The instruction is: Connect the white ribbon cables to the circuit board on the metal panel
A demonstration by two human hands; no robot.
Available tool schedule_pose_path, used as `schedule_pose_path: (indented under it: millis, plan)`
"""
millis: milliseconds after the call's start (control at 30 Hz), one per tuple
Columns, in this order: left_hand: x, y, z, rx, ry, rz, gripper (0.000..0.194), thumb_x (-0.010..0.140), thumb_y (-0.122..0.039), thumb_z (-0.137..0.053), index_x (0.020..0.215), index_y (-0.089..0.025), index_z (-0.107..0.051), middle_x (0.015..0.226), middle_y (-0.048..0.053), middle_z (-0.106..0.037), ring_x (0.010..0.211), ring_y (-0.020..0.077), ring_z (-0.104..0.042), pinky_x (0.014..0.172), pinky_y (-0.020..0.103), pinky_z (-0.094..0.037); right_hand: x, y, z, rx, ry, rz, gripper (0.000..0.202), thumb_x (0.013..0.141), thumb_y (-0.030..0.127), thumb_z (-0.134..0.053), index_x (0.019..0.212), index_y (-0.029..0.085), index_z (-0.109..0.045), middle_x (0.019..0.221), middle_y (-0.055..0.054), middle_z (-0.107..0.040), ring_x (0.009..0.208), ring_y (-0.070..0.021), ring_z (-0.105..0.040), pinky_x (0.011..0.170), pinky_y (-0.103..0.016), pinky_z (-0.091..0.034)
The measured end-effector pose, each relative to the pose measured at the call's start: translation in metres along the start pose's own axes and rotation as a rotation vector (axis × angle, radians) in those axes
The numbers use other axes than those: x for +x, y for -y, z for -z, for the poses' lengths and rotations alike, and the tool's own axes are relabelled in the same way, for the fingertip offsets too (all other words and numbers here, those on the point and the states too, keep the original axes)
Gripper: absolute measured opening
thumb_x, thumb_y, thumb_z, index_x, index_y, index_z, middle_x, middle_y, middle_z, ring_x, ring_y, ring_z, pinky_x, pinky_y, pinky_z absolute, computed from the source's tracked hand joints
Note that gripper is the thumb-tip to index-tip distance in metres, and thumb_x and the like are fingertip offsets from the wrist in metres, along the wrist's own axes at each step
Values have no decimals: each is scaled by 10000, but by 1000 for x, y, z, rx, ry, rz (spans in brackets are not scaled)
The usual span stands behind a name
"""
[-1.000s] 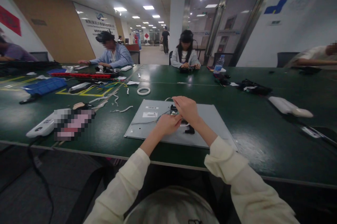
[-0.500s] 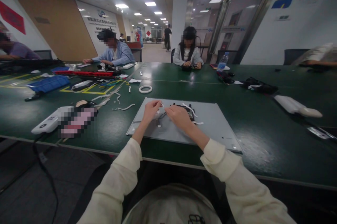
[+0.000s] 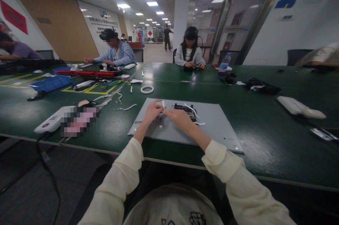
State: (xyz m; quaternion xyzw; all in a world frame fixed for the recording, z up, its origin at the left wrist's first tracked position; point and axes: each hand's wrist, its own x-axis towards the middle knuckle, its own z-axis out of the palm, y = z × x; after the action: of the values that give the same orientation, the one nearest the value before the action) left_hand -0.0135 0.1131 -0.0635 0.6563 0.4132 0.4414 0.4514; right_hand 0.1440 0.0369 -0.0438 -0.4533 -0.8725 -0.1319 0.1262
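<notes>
In the head view, the left hand point(image 3: 153, 112) is pinching a white strip point(image 3: 163, 104) above the grey panel point(image 3: 219, 129). The right hand point(image 3: 179, 117) is meeting it, its grip I cannot tell. 2 other strips point(image 3: 192, 110) are lying at the black part point(image 3: 180, 107).

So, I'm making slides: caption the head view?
Left hand and right hand at a white strip, above a grey panel on a green table.
</notes>
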Motion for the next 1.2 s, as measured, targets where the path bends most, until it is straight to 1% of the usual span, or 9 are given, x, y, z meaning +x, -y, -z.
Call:
schedule_pose_path:
  millis: [133, 267, 433, 567, 667, 767, 867, 1033, 1200]
  plan:
    - [3, 6, 0, 134, -8, -31, 363, 641, -259, -658, 972, -118, -614, 710, 48, -694, 630, 144, -630, 584, 218, -476, 1, 4, 3, -25, 100, 52, 366, 900, 111, -386, 1254, 175, -454, 963, -107, -622, 865, -155, -593, 719, -230, -422]
    - [4, 10, 0, 237, 35, -99, 179, 678, -252, -619, 796, -123, -661, 723, 46, -693, 676, 154, -638, 634, 231, -481, 2, 8, 8, -42, 177, 72, 311, 902, 115, -372, 1191, 161, -479, 927, -104, -622, 854, -165, -595, 713, -239, -419]
    - [1, 9, 1, 498, 22, -222, 156, 743, -259, -573, 768, -147, -679, 782, 46, -685, 720, 146, -621, 712, 241, -468, 0, 13, 11, -49, 211, 98, 220, 897, 120, -376, 1053, 126, -532, 903, -110, -613, 852, -180, -592, 709, -258, -419]
    - [-1, 7, 0, 736, 92, -308, 126, 754, -208, -555, 792, -150, -661, 782, 53, -655, 732, 145, -587, 722, 245, -441, -2, 16, 11, -52, 246, 113, 207, 899, 133, -375, 1031, 128, -534, 862, -106, -610, 821, -182, -592, 678, -258, -419]
    - [-2, 5, -1, 868, 154, -299, 130, 789, -221, -518, 790, -157, -632, 756, 50, -635, 721, 150, -569, 701, 248, -421, -2, 17, 11, -56, 247, 113, 237, 902, 139, -368, 1092, 144, -509, 853, -98, -615, 801, -186, -595, 668, -263, -420]
    - [-3, 5, -2, 939, 179, -257, 111, 804, -225, -507, 804, -167, -601, 751, 45, -626, 730, 156, -565, 691, 247, -407, -2, 19, 10, -57, 246, 98, 266, 910, 146, -351, 1137, 154, -489, 849, -98, -622, 790, -188, -602, 667, -261, -420]
    - [-3, 6, -2, 938, 163, -220, 106, 802, -222, -525, 889, -181, -567, 756, 30, -625, 738, 155, -569, 676, 241, -399, -3, 22, 10, -49, 258, 75, 277, 916, 155, -330, 1141, 160, -491, 847, -98, -626, 791, -194, -608, 659, -259, -422]
    - [-2, 9, -4, 911, 120, -181, 203, 800, -231, -539, 993, -187, -492, 709, 6, -608, 691, 153, -571, 604, 230, -374, -5, 27, 11, -29, 253, 45, 293, 922, 174, -314, 1154, 172, -492, 875, -96, -631, 807, -210, -610, 649, -267, -428]
    - [0, 10, -7, 937, 89, -153, 243, 810, -232, -519, 1039, -192, -449, 716, 6, -607, 712, 158, -583, 619, 233, -374, -6, 27, 10, 0, 243, 29, 284, 929, 192, -306, 1117, 173, -517, 902, -103, -635, 831, -205, -608, 667, -264, -422]
